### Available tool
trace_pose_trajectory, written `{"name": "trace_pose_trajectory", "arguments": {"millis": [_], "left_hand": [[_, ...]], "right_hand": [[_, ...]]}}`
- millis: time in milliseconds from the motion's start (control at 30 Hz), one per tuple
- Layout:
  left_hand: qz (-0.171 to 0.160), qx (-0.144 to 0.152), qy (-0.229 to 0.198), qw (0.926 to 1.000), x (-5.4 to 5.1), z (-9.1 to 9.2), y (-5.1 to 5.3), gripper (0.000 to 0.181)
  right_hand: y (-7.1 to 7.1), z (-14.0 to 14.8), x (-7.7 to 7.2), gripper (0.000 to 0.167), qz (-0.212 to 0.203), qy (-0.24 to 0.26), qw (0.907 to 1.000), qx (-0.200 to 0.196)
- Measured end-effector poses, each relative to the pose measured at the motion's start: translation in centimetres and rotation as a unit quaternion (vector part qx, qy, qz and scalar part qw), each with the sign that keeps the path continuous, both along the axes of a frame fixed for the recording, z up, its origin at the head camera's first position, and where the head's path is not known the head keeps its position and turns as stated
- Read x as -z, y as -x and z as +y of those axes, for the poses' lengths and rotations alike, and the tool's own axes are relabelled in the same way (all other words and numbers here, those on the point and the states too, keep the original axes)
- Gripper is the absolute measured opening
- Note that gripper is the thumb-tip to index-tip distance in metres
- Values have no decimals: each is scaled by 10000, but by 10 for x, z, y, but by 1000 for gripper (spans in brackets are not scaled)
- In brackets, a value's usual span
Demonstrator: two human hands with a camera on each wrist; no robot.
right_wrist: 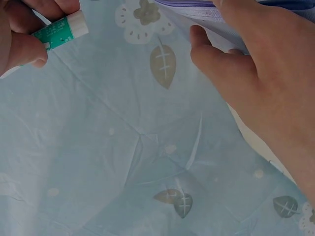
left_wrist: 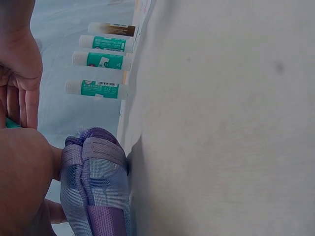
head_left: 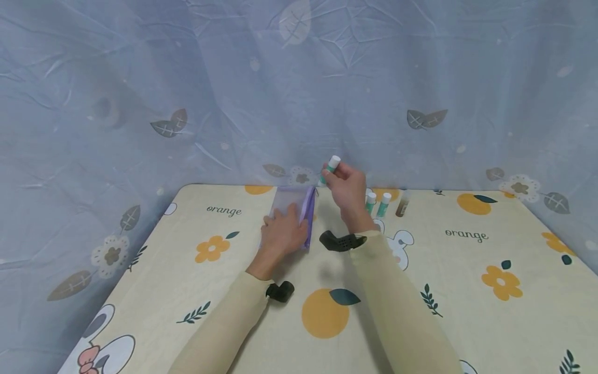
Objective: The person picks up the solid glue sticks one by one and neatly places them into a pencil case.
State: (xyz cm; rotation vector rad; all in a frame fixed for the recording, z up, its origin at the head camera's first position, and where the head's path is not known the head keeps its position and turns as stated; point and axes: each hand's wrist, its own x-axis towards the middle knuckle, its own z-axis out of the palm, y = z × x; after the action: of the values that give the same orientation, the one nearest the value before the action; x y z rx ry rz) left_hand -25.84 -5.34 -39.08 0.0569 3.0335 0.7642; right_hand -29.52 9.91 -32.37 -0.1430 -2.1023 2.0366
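My right hand (head_left: 348, 189) pinches a glue stick (head_left: 333, 164) with a white cap and green label, raised above the far table edge; the right wrist view shows this stick between fingers and thumb. A purple mesh zip pouch (head_left: 309, 210) lies to its left, and on it rests my left hand (head_left: 284, 228), fingers spread. The left wrist view shows the pouch (left_wrist: 103, 184) end-on, with purple trim and bulging mesh. Three more green-labelled glue sticks (left_wrist: 101, 89) stand beyond it; the head view shows only two, right of my right hand.
A brown-labelled tube (head_left: 402, 204) stands at the right end of the row of glue sticks. A pale blue leaf-patterned sheet (head_left: 299, 93) hangs behind the table. The cream tablecloth (head_left: 261, 332) carries printed oranges, flowers and rabbits.
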Motion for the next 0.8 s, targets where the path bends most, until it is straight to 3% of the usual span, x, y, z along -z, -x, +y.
{"name": "trace_pose_trajectory", "arguments": {"millis": [500, 800], "left_hand": [[55, -61, 76, 9999, 5, 0, 4, 61], [62, -19, 118, 9999, 1, 0, 0, 60]], "right_hand": [[-1, -10, 20, 36, -106, -148, 9996, 203], [-2, -11, 33, 38, -270, -242, 9989, 292]]}}
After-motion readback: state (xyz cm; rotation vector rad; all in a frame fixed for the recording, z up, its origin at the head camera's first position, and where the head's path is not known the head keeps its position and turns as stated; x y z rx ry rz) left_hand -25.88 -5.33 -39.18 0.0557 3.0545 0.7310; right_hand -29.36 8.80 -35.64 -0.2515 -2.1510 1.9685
